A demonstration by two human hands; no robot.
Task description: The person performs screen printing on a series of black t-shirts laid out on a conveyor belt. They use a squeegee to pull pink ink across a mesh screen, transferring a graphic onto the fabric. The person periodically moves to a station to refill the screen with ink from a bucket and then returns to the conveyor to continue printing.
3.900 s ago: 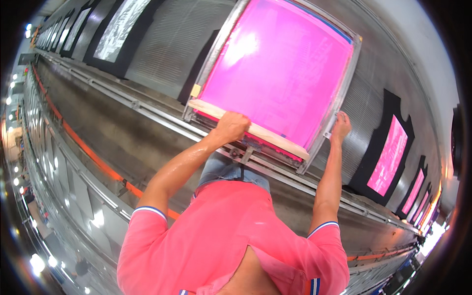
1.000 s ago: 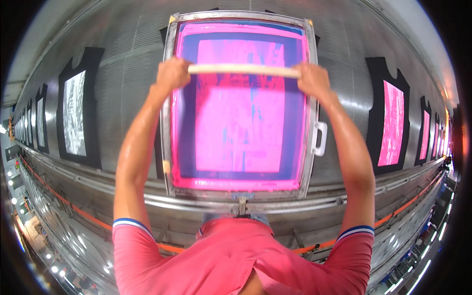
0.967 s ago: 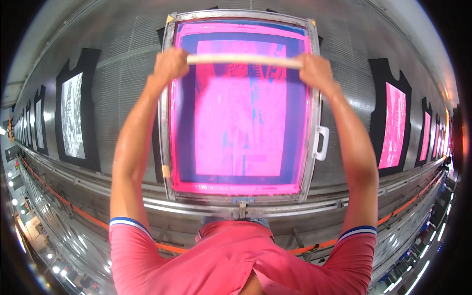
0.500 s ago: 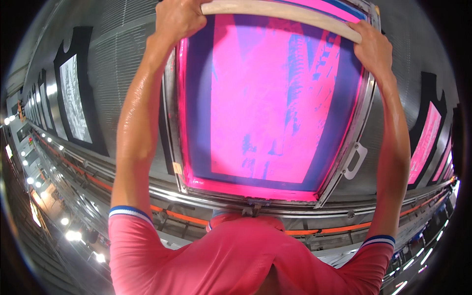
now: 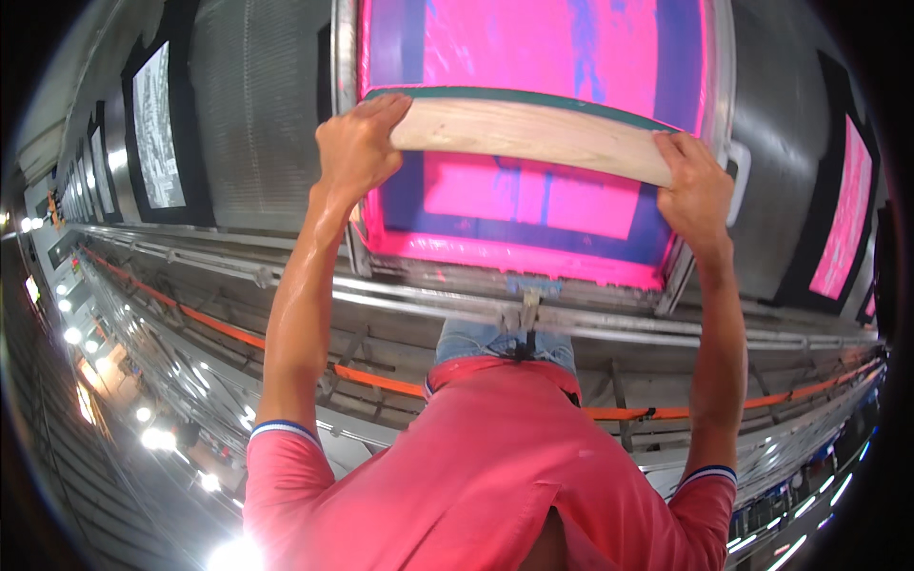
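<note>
A metal-framed screen [image 5: 538,52] coated in pink ink over a blue stencil fills the upper middle of the head view. Across it lies a wooden squeegee [image 5: 528,128] with a green blade along its far edge. My left hand [image 5: 357,147] grips the squeegee's left end, near the frame's left side. My right hand [image 5: 693,190] grips its right end, near the frame's right side, where a white handle [image 5: 738,171] sticks out. Pink ink lines the bottom of the screen.
Black garments with white prints [image 5: 152,124] lie on the metal bed [image 5: 243,114] to the left; others with pink prints [image 5: 838,205] lie to the right. A metal rail [image 5: 781,338] runs along the front edge, with an orange strip [image 5: 381,379] below.
Compared with half a second ago, both hands and the squeegee are nearer my body along the screen, and the squeegee's broad wooden face shows. The screen sits higher in the picture.
</note>
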